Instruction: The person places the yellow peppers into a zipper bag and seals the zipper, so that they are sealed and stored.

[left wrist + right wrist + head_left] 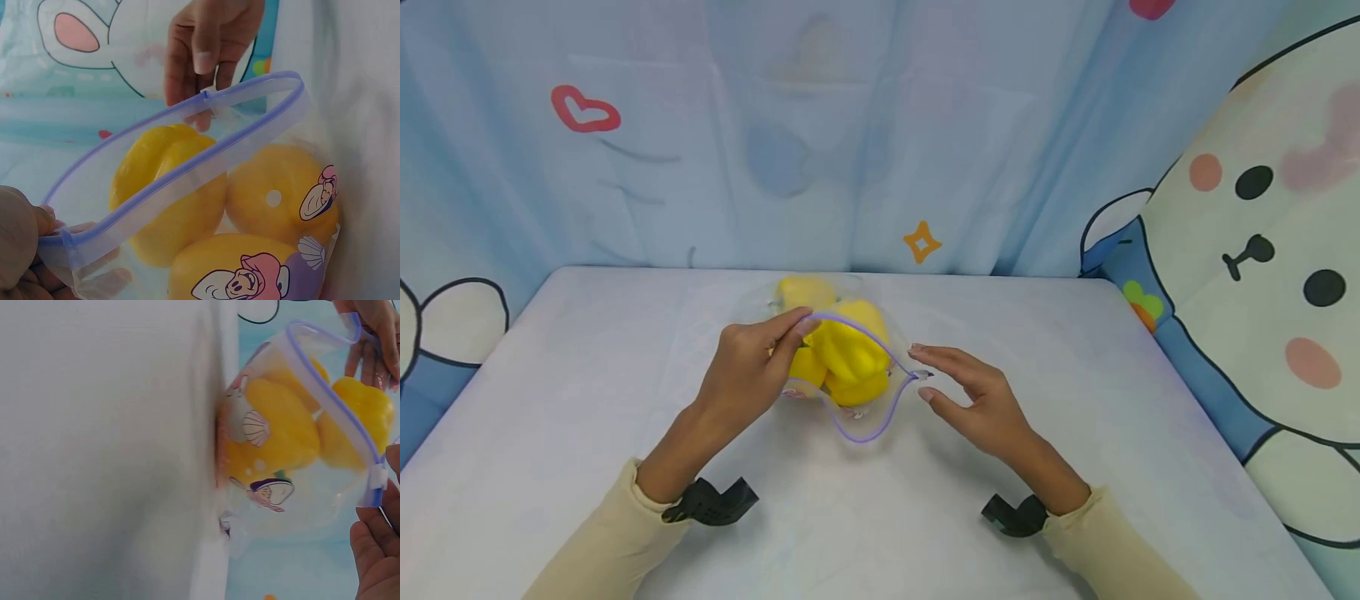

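A clear zip bag (901, 327) with a purple zip rim and printed cartoon figures stands on the table, its mouth gaping. Inside are several yellow bell peppers (853, 346), seen closer through the plastic as a yellow bell pepper (284, 425) in the right wrist view. My left hand (752, 354) pinches the rim between thumb and fingers at one end of the mouth. By the opposite end, near the whitish slider (379, 477), my right hand (973, 400) has thumb and fingers spread apart, with the bag's corner between them and no visible grip.
A white-covered table (587, 333) lies under the bag. Behind it hangs a light blue curtain (662, 192) with printed shapes, and a large cartoon animal print (1240, 333) fills the right side. Black wrist mounts (718, 504) sit at both cuffs.
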`<control>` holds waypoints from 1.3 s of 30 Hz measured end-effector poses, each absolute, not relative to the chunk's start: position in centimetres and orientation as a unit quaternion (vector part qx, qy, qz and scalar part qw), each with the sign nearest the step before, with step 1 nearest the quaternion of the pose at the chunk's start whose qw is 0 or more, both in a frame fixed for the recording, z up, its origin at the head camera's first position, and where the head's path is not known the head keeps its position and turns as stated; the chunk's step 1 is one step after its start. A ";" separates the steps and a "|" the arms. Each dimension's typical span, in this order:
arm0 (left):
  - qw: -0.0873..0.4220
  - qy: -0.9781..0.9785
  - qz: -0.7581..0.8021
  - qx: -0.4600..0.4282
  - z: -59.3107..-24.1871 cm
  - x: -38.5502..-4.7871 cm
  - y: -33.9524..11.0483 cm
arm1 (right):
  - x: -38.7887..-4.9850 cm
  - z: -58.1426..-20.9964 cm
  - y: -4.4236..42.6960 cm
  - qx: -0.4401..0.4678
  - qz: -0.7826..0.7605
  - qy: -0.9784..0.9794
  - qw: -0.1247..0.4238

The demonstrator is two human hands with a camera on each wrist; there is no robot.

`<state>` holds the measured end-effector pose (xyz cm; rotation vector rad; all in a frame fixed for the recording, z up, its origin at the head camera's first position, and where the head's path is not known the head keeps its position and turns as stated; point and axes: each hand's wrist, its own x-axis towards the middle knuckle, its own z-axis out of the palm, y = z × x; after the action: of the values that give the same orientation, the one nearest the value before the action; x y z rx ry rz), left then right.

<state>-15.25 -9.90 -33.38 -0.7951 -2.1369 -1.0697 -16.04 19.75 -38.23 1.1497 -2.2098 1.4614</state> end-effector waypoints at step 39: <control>0.295 -0.807 -0.420 -0.292 -31.1 -15.3 -12.1 | -15.6 -34.3 18.7 0.467 0.361 -0.741 0.320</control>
<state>-15.26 -12.08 -31.10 -0.7759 -2.1480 -1.1182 -15.57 18.66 -34.26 1.2277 -1.9483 0.9490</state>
